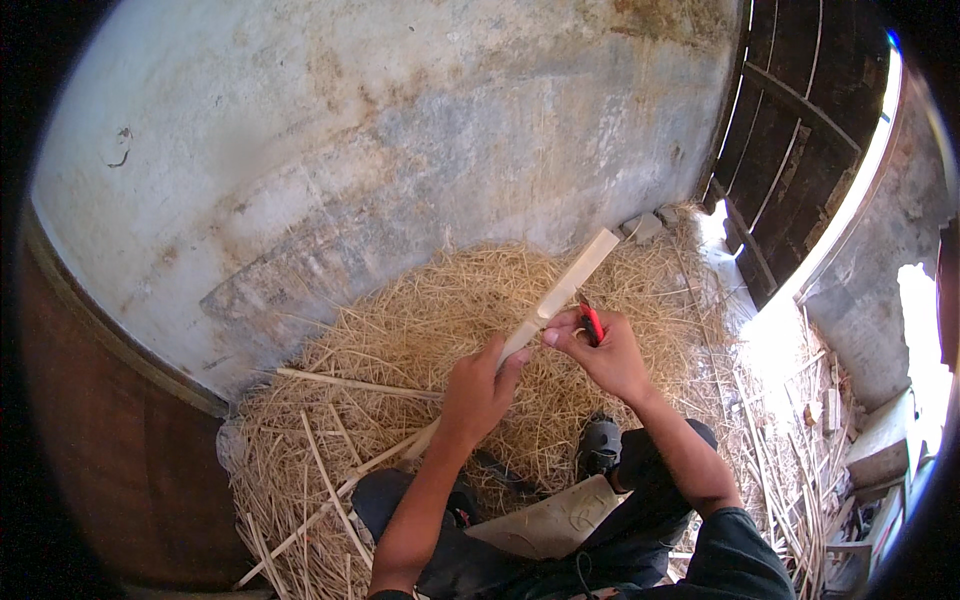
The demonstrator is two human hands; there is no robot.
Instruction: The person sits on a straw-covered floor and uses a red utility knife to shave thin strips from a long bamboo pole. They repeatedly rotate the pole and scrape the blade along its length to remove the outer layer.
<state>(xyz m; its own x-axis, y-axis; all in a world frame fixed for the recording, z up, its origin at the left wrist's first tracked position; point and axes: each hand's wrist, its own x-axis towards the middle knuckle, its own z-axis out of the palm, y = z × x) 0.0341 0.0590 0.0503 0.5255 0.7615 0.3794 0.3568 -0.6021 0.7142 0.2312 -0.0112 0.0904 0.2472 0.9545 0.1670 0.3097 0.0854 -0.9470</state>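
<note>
— Where gripped by the left hand (478, 392), what kind of thing?

— Long pale bamboo strip (560, 292), flat, slanting up and away to the right of that grip. Lower end running down past the wrist, toward the left knee, over the straw.

— Grip tight or loose?

— Closed round the strip, fingers wrapped, thumb on top. Just above that hold, met by the right hand (605, 352), thumb and fingertips pinched against the strip's edge.

— Anything else in the right hand?

— Small red-handled tool (592, 322), tucked in the closed fingers, just beside the strip. Blade hidden; cannot tell whether touching the wood.

— And below the grip?

— Heap of straw (420, 330), spread beneath both hands. More thin split strips (355, 384) lying across it, down and left of the left-hand hold. Nearer the body, dark trousers, a pale flat board (555, 520) resting on the lap, a dark shoe (600, 445) under the right wrist.

— Beyond the grip?

— Stained plaster wall (400, 130) behind the straw. Off to the far right, dark wooden slatted door (790, 140), bright daylight along its edge.
</note>
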